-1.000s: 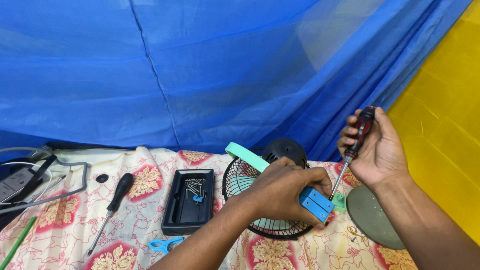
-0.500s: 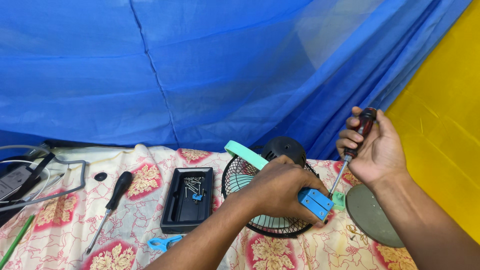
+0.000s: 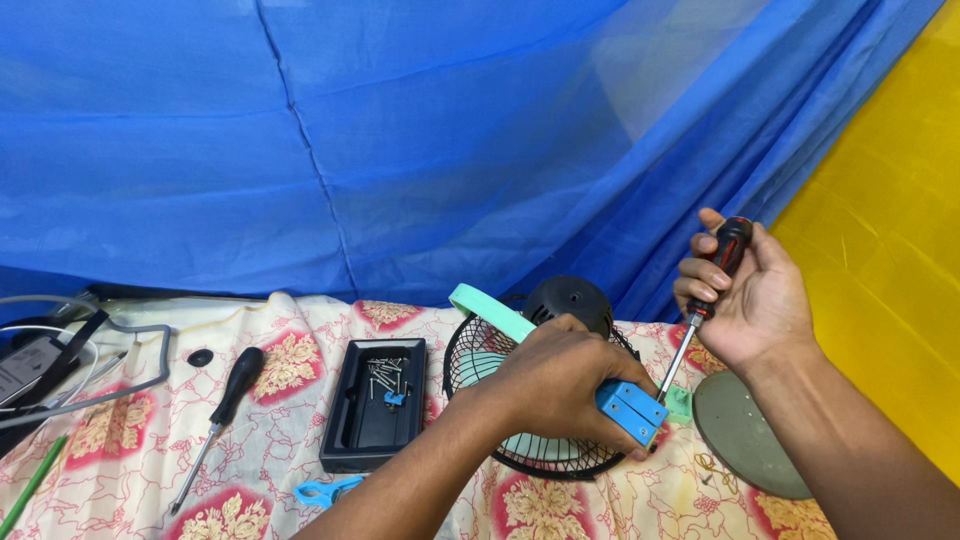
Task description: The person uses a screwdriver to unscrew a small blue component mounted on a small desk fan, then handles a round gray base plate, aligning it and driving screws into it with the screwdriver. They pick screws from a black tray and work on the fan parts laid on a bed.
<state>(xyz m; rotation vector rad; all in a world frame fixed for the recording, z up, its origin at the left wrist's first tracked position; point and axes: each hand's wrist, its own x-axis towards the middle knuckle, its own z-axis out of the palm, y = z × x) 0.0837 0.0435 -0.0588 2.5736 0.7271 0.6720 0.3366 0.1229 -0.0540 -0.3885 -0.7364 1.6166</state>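
Fan [image 3: 540, 400], a small, light wire-caged unit at lower centre of the frame, was steadied by the left hand [image 3: 560, 385] clasped over its stiff rim and blue bracket [image 3: 630, 410], while the right hand [image 3: 745, 290] gripped a red-and-black screwdriver [image 3: 705, 300] angled into the bracket.

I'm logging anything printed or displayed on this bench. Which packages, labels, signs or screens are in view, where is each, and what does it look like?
Dark flat device with a pale label-like panel: far left edge of the table, under grey cables, partly cut off; whether label or screen is unclear.
No packages or signs show.
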